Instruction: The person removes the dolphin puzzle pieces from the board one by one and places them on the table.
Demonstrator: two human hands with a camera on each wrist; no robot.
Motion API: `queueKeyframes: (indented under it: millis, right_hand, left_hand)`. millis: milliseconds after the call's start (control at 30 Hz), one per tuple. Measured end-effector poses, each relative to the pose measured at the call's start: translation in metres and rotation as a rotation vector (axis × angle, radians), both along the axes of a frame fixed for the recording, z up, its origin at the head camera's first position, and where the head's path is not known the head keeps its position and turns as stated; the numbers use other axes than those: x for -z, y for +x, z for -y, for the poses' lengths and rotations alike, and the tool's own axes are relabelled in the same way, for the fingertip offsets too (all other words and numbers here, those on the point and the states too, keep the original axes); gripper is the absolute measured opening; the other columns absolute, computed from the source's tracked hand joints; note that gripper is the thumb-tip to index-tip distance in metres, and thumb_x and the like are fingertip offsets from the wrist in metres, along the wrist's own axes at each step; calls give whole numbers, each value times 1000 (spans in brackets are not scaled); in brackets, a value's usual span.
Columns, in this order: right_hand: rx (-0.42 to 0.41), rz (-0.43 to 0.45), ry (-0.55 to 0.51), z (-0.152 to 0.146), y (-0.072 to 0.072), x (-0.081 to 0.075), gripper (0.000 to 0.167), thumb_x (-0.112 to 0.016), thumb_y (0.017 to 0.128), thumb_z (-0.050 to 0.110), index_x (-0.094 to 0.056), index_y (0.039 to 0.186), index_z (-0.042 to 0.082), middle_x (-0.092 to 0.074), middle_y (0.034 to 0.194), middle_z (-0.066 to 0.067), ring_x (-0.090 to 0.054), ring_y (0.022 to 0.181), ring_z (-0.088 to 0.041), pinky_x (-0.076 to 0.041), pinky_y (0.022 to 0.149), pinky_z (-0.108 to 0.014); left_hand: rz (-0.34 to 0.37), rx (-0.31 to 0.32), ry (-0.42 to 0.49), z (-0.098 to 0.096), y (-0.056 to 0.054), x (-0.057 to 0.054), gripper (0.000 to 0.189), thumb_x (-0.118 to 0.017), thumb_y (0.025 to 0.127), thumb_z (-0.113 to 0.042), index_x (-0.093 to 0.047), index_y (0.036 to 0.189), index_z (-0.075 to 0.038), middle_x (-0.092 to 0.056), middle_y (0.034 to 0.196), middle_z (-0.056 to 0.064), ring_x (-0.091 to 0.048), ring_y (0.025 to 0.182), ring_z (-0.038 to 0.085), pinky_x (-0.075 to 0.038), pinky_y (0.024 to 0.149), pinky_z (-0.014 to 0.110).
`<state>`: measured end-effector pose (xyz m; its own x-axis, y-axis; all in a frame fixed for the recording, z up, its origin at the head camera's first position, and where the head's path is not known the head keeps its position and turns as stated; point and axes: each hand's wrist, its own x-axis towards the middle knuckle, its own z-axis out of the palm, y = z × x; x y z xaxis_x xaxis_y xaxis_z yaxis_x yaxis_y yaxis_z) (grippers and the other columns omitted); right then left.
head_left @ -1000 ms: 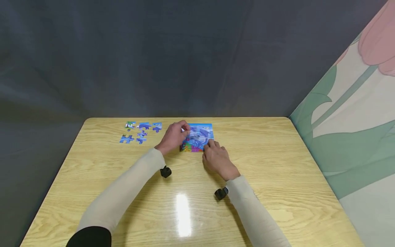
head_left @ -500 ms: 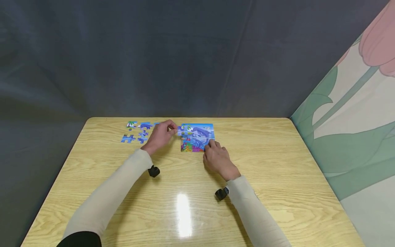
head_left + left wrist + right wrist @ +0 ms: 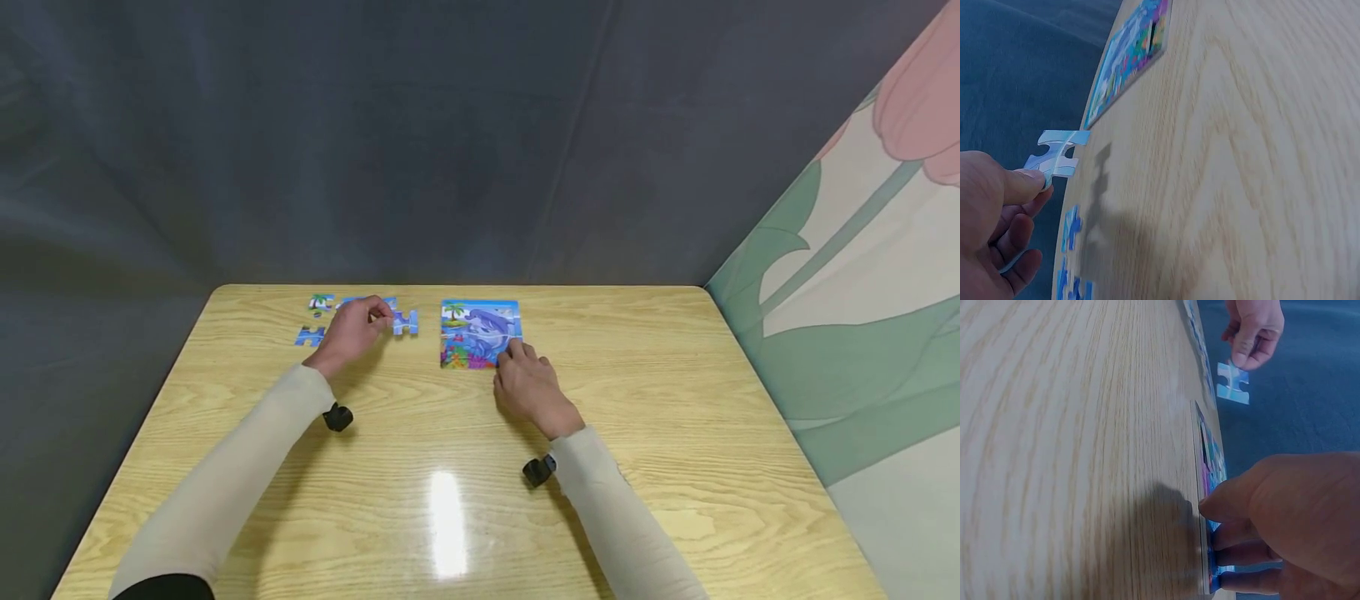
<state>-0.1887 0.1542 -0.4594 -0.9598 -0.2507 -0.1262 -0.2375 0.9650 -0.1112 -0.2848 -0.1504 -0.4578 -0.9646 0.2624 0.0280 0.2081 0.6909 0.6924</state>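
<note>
Both hands are busy at the far side of the bench (image 3: 675, 400). Leftmost from where I stand, loose puzzle pieces (image 3: 309, 337) lie by the far edge, one showing a palm tree; the left hand (image 3: 354, 330) blocks my sight of some. That hand pinches a blue puzzle piece (image 3: 1057, 153) between thumb and finger, clear of the wood, with a pale line running across it. A black wrist camera (image 3: 338, 417) juts from the cuff.

Farther right, well apart from the loose ones, the dolphin picture (image 3: 480, 329) lies flat near the far edge. The right hand (image 3: 531, 390) rests at its near right corner, thumb against the near edge and fingers on its face, hiding that corner. Another black camera (image 3: 537, 471) sits at that wrist. Behind everything hangs a dark curtain (image 3: 450, 150); at far right is a tulip-patterned cloth (image 3: 862, 333).
</note>
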Motion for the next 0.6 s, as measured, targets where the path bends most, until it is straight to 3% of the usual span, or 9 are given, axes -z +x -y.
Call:
queueKeyframes:
  millis: [600]
  right_hand:
    - [1, -8, -2, 1, 1, -2, 26, -51, 111, 22, -66, 117, 1, -52, 120, -13, -54, 112, -32, -52, 82, -48]
  left_hand:
    - [-35, -15, -45, 23, 1, 7, 6, -67, 104, -7, -72, 106, -4, -74, 104, 15, -68, 95, 29, -53, 86, 43]
